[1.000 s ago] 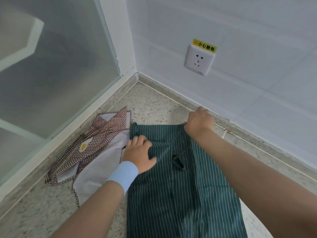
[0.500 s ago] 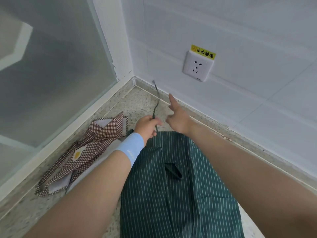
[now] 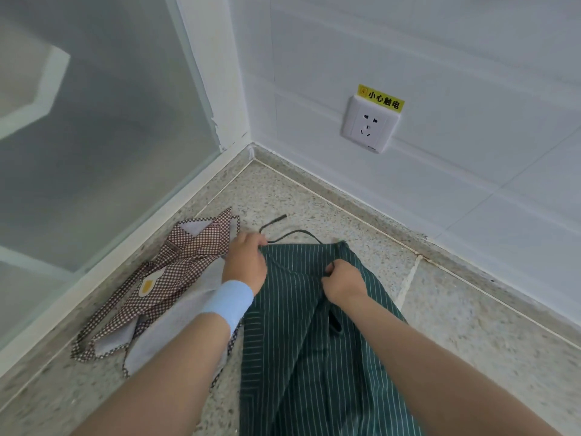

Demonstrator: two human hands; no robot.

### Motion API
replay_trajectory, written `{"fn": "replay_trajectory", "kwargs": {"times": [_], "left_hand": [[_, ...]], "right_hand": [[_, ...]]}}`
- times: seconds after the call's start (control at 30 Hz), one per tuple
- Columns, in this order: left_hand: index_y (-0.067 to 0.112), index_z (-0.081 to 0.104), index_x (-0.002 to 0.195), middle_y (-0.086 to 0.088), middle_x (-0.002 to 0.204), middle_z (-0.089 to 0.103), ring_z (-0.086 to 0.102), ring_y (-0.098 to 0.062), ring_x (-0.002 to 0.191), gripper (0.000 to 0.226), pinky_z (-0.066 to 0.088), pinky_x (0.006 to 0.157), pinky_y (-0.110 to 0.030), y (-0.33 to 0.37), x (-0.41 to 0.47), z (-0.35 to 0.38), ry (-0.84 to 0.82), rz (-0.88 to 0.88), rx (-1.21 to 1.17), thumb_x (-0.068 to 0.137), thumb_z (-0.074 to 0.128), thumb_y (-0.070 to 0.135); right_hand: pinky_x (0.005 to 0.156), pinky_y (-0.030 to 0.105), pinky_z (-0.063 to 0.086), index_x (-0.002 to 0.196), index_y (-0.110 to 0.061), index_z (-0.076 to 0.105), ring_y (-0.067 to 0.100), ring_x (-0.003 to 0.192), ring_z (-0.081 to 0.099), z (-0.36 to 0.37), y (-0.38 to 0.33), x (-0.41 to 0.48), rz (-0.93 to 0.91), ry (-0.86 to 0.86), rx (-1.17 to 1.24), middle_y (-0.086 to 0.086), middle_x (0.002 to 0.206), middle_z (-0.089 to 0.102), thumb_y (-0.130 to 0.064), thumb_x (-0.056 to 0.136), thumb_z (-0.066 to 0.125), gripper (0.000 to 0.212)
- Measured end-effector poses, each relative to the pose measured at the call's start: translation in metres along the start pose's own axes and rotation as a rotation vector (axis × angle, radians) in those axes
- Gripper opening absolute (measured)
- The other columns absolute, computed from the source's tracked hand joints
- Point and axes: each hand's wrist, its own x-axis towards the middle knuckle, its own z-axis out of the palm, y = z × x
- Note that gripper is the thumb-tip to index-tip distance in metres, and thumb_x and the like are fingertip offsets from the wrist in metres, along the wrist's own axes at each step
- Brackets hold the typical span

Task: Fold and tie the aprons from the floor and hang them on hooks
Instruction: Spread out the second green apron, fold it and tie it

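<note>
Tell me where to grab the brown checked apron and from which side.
Grip the checked apron at its bunched end nearest the corner, from above on the green apron's side: it lies crumpled on the floor, and the glass partition runs close along its left side, probably leaving fingers little room there.

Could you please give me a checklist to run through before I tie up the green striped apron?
1. Left hand holds the tie string: ok.
2. Right hand grips the green apron at its fold: ok.
3. Tie string lies clear of the checked apron: ok.
4. Second tie string located: cannot tell.
5. A hook is in view: not ok.
</note>
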Motion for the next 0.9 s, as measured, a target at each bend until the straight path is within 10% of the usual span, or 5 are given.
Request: {"fn": "replay_trajectory", "kwargs": {"times": [0.23, 0.4, 0.5, 0.7, 0.9], "left_hand": [[0.021, -0.005, 0.157, 0.003, 0.163, -0.015, -0.010, -0.018, 0.151, 0.071, 0.002, 0.123, -0.036, -0.048, -0.040, 0.032, -0.460, 0.108, 0.456, 0.102, 0.029, 0.051], [0.020, -0.023, 0.152, -0.002, 0.156, -0.034, -0.027, -0.019, 0.146, 0.078, -0.009, 0.122, -0.041, -0.052, -0.028, 0.038, -0.572, 0.109, 0.701, 0.097, 0.012, 0.063], [0.018, -0.021, 0.152, -0.004, 0.158, -0.031, -0.025, -0.023, 0.147, 0.079, -0.012, 0.120, -0.047, -0.047, -0.008, 0.035, -0.568, 0.079, 0.755, 0.098, 0.015, 0.062], [0.018, 0.028, 0.152, -0.008, 0.159, 0.023, 0.020, -0.027, 0.145, 0.058, 0.019, 0.118, -0.044, -0.027, -0.013, 0.015, -0.241, 0.233, 0.678, 0.099, 0.042, 0.038], [0.021, 0.057, 0.099, 0.005, 0.099, 0.052, 0.048, -0.016, 0.091, 0.017, 0.046, 0.083, -0.035, -0.034, -0.100, 0.020, -0.025, 0.362, 0.344, 0.094, 0.041, 0.026]], "right_hand": [[0.063, 0.037, 0.052, 0.150, -0.011, 0.022, 0.025, 0.083, 0.064, 0.008, 0.012, -0.008, -0.021, 0.085, -0.047, 0.010, 0.103, 0.064, -0.023, 0.095, 0.064, 0.070], [0.081, 0.035, 0.054, 0.144, -0.017, 0.031, 0.023, 0.111, 0.054, 0.021, 0.018, -0.035, -0.294, 0.334, -0.268, 0.007, 0.132, 0.044, -0.030, 0.097, 0.054, 0.054], [0.104, 0.042, 0.041, 0.138, -0.021, 0.046, 0.025, 0.123, 0.049, 0.035, 0.023, -0.045, -0.560, 0.244, -0.530, 0.004, 0.137, 0.047, -0.040, 0.099, 0.042, 0.044], [0.121, 0.058, 0.002, 0.159, -0.027, -0.007, 0.029, 0.153, -0.003, 0.030, 0.016, -0.024, -0.432, -0.030, -0.771, 0.002, 0.167, -0.010, -0.042, 0.106, 0.023, 0.062], [0.108, 0.045, 0.040, 0.148, -0.018, 0.032, 0.032, 0.134, 0.040, 0.023, 0.020, -0.043, -0.469, 0.253, -0.606, 0.015, 0.150, 0.034, -0.031, 0.096, 0.049, 0.056]]}}
